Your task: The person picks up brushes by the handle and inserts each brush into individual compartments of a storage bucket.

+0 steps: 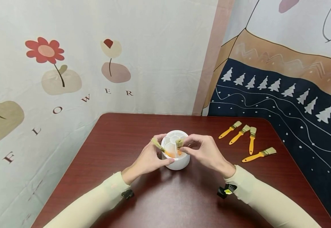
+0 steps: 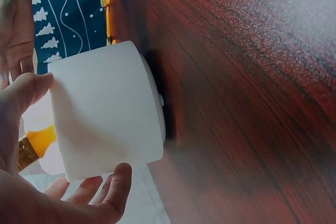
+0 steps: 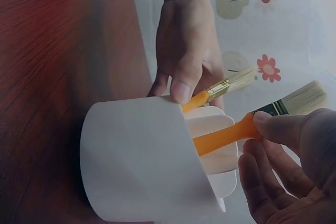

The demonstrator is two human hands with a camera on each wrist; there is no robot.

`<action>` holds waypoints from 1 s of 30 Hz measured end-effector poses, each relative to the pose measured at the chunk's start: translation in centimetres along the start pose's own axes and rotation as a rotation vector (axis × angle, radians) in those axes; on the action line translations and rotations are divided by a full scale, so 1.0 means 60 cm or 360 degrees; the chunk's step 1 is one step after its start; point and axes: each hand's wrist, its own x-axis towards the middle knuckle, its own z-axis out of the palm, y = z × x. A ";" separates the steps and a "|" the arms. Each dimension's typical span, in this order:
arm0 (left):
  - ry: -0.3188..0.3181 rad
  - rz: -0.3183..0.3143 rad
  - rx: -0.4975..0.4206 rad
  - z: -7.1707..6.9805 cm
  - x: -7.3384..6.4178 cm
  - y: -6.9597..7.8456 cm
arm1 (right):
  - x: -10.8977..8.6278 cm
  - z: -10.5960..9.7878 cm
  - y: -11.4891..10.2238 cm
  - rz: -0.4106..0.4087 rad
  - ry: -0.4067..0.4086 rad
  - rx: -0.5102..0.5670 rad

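A round white desk organizer (image 1: 178,164) with several compartments stands on the table. My left hand (image 1: 149,158) grips it from the left, thumb at the near rim and fingers round the side; the left wrist view shows its plain wall (image 2: 105,114) between thumb and fingers. One paintbrush (image 3: 197,100) with a yellow-orange handle leans in it, bristles up, near the left thumb. My right hand (image 1: 205,150) pinches a second paintbrush (image 3: 220,137) near its metal band. That brush's handle end is down inside the organizer, hidden by the wall, and its bristles point up.
To the right on the dark red table (image 1: 111,142) lie several more paintbrushes, among them one at the back (image 1: 230,129) and one nearest the front (image 1: 259,155). Printed cloths (image 1: 154,57) hang behind the table and along its right side.
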 end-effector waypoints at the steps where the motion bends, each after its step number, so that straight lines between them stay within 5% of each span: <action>1: -0.0001 -0.0002 0.0000 0.000 0.000 0.000 | -0.001 0.001 0.000 -0.0006 -0.0004 0.0000; 30: -0.0009 -0.0001 0.0016 0.001 0.003 -0.003 | -0.014 0.019 0.013 -0.0053 -0.0076 -0.0060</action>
